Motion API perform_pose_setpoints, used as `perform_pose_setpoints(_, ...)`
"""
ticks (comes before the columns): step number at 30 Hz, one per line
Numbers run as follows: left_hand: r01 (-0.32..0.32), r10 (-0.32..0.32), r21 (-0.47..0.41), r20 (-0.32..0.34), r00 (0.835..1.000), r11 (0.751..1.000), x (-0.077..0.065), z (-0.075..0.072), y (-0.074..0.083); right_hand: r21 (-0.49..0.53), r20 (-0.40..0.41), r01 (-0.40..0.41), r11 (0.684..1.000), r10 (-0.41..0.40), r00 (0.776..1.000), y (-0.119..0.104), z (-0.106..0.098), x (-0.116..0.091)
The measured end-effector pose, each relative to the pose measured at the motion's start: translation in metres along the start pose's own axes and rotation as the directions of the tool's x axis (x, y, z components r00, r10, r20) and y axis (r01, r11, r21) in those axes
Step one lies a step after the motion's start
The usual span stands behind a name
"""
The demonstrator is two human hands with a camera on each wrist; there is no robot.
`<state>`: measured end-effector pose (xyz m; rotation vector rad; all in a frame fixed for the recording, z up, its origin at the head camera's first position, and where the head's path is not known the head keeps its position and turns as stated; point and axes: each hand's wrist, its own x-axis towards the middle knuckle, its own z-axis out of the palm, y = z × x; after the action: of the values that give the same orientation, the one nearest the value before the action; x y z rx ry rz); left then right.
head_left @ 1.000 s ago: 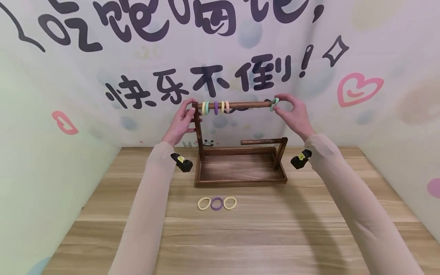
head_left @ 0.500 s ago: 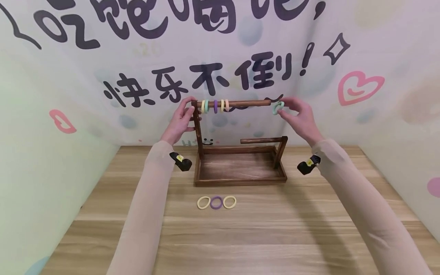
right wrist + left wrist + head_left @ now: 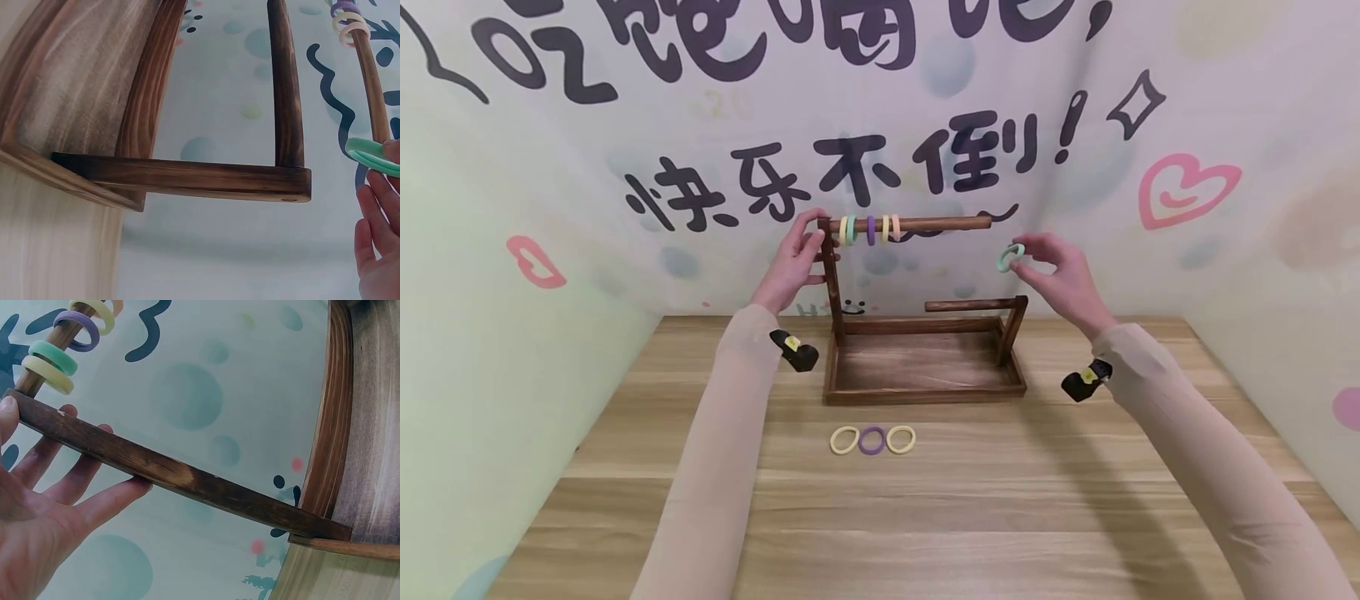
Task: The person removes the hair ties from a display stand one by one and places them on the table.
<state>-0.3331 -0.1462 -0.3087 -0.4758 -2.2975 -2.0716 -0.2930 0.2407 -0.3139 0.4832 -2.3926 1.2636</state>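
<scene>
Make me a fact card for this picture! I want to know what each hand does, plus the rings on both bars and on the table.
Left hand: holds the tall wooden post
Right hand: pinches a mint ring, off the bars
Top bar: five rings; two yellow, one mint, one purple, one peach
Lower bar: no rings
Table: three rings in a row; yellow, purple, yellow

1. Small booth-like nook, recording-type set; building beyond can't be told.
2. Back: printed backdrop (image 3: 760,125), faint creases, big dark Chinese lettering (image 3: 859,175) up top, pink heart (image 3: 1190,190) upper right.
3. Pale left panel (image 3: 512,358) and right panel (image 3: 1292,333) enclose it.
4. Wood-grain table (image 3: 880,517) fills lower frame.
5. Wrist-worn black cameras (image 3: 793,351).
</scene>
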Motion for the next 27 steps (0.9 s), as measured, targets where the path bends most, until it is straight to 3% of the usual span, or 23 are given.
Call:
perform_pose_setpoints(5,0.003,-0.004,0.003,0.003,1.000,1.000,0.000,-0.001,0.000,-0.005,0.006,0.001,1.000,-0.001,1.000,0.000,-0.001,-0.008)
perform_pose_setpoints(8,0.004,-0.004,0.013,0.003,1.000,1.000,0.000,-0.001,0.000,-0.005,0.017,-0.001,1.000,0.001,1.000,-0.012,-0.002,-0.015)
perform_pose_setpoints(12,0.002,-0.002,0.001,0.004,1.000,1.000,-0.001,0.000,0.001,0.019,0.032,-0.012,1.000,0.011,0.999,-0.010,-0.002,-0.020)
perform_pose_setpoints(15,0.000,0.000,-0.004,0.001,1.000,1.000,-0.001,0.000,0.001,0.036,0.041,-0.023,0.999,0.021,0.999,0.005,-0.002,-0.021)
perform_pose_setpoints(27,-0.008,0.008,-0.010,0.008,1.000,1.000,-0.001,-0.001,0.000,0.091,0.091,-0.056,0.994,0.048,0.995,0.002,-0.001,-0.033)
